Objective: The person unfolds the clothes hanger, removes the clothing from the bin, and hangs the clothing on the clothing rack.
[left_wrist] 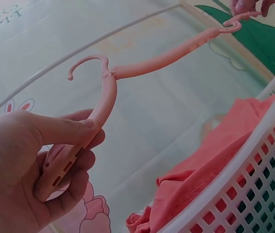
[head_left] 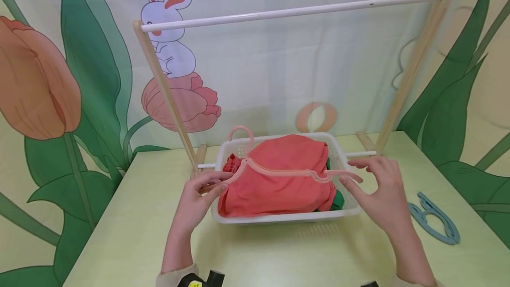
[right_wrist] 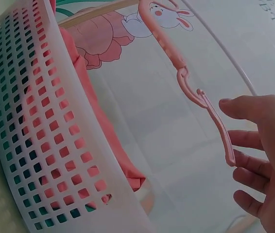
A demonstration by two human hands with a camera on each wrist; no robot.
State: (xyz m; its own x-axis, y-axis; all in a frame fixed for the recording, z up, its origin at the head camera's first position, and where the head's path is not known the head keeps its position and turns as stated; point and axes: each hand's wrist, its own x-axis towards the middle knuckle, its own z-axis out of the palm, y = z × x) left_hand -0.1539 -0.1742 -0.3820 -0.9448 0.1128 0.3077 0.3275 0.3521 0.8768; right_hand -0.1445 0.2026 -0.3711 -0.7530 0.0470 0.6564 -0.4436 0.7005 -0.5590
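A pink folding clothes hanger (head_left: 279, 172) stretches between the two hands over a white basket (head_left: 275, 220), its hook pointing up. My left hand (head_left: 195, 200) grips one arm of it, thumb on top and fingers curled beneath, as the left wrist view shows. At the other end, my right hand (head_left: 378, 189) has its thumb and fingers spread around the hanger's slim tip, which lies against the fingers in the right wrist view (right_wrist: 268, 145). Coral-red cloth (head_left: 275, 198) fills the basket below, with a bit of green cloth (head_left: 338, 200) at its right side.
Behind the basket stands a rack with wooden legs (head_left: 410, 70) and a white top bar (head_left: 299, 11). A folded blue-grey hanger (head_left: 448, 229) lies on the pale table (head_left: 131, 234) to the right. Beyond the table hangs a printed backdrop (head_left: 279, 70).
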